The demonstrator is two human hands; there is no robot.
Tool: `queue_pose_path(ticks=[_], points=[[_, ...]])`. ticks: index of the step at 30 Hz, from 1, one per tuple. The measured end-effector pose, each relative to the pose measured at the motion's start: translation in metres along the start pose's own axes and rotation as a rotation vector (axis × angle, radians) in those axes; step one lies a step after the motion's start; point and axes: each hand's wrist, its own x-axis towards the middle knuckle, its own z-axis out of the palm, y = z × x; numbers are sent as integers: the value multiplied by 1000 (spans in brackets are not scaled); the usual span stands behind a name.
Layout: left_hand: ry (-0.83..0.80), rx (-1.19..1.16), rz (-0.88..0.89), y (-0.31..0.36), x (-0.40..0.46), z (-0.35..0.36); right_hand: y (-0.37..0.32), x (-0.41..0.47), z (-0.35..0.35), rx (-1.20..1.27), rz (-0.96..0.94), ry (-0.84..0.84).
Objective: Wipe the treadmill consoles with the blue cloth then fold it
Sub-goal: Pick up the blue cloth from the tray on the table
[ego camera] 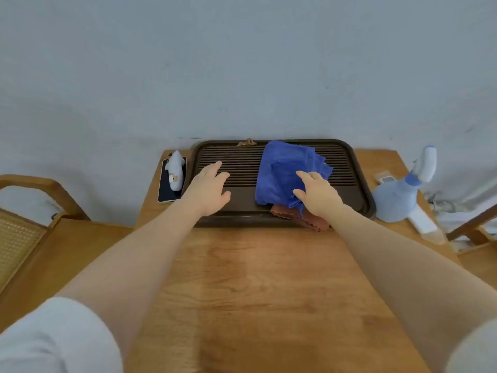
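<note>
Item: blue cloth (287, 173), bunched, centre-right of frame on the slatted dark tray (361, 189), overlying a brown cloth (301, 220). My right hand (316, 193) rests on it, fingers loosely spread; my left hand (208, 187) lies flat and open on the slats. Folding not yet done by my judgement; no treadmill console in view, wiping status unverifiable.

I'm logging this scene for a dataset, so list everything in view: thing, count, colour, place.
Slatted plastic tray: one, dark brown, far end of table.
Crumpled blue cloth: one, blue, on tray's right half.
Reddish-brown cloth: one, under the blue cloth, over tray's near edge.
Smartphone: one, dark screen, left of tray.
Small pale figurine: one, light blue, on the smartphone.
Spray bottle: one, light blue, right of tray.
Wooden table: one, tan.
Wooden chair: one, far left.
Left hand: open, over tray.
Right hand: on the blue cloth.
</note>
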Motion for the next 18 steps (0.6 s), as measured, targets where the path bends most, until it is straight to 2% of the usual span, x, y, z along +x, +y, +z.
queue_pose_path(ticks=[4,9,11,13,15,18], points=[[-11,-21,34,9,5,4,-3,10,-3,-117,19,-72],[-22,-153,65,13,7,3,-10,4,-7,-85,26,-57],[-11,-248,99,18,3,5,-12,-14,-7,89,15,25],[-30,-286,208,21,-1,8,-18,-40,-8,303,-11,137],[-42,-325,384,22,-5,10,-29,-72,-9,496,1,217],[33,-410,663,26,-20,13,-58,-125,-2,913,89,297]])
